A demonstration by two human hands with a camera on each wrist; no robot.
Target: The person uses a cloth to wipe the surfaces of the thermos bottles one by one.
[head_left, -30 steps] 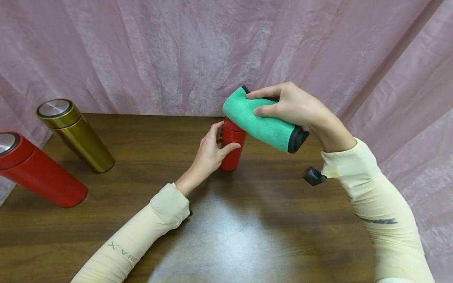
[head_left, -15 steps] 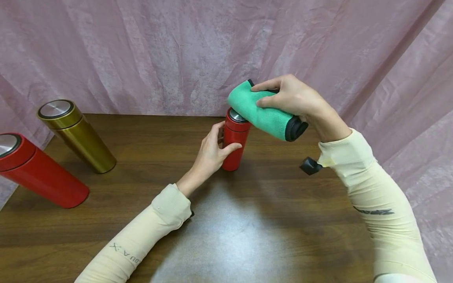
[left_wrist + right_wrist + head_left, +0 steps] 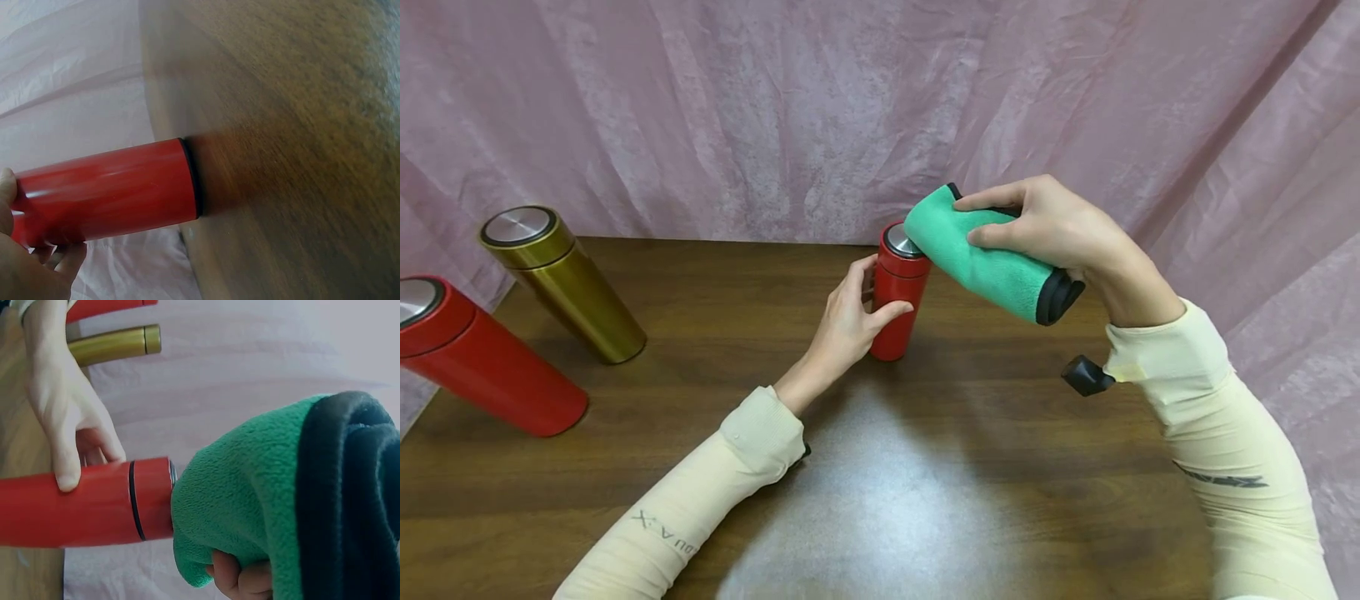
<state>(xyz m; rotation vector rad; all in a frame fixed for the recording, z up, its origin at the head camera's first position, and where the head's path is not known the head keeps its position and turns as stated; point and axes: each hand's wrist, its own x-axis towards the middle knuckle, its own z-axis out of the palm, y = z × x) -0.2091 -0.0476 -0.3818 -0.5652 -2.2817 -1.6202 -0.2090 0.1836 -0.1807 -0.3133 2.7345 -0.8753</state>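
A red thermos flask (image 3: 898, 287) with a silver-topped lid (image 3: 901, 240) stands upright on the table in the head view. My left hand (image 3: 847, 321) grips its body, thumb across the near side and fingers behind. In the left wrist view the flask's black-rimmed base (image 3: 192, 178) meets the tabletop. A folded green towel (image 3: 981, 250) with black edging is pinched in my right hand (image 3: 1056, 225), at the upper right of the flask. In the right wrist view the green towel (image 3: 244, 475) touches the lid's top edge (image 3: 156, 500) and covers part of it.
A gold flask (image 3: 568, 292) and a larger red flask (image 3: 493, 367) stand at the left of the wooden table (image 3: 730, 333). The larger one is cut off by the frame. Behind the table hangs a pink curtain (image 3: 737, 117).
The towel first covered the lid, rose slightly, then slid right and down, so much of the silver top now shows. My left hand and the flask have barely moved.
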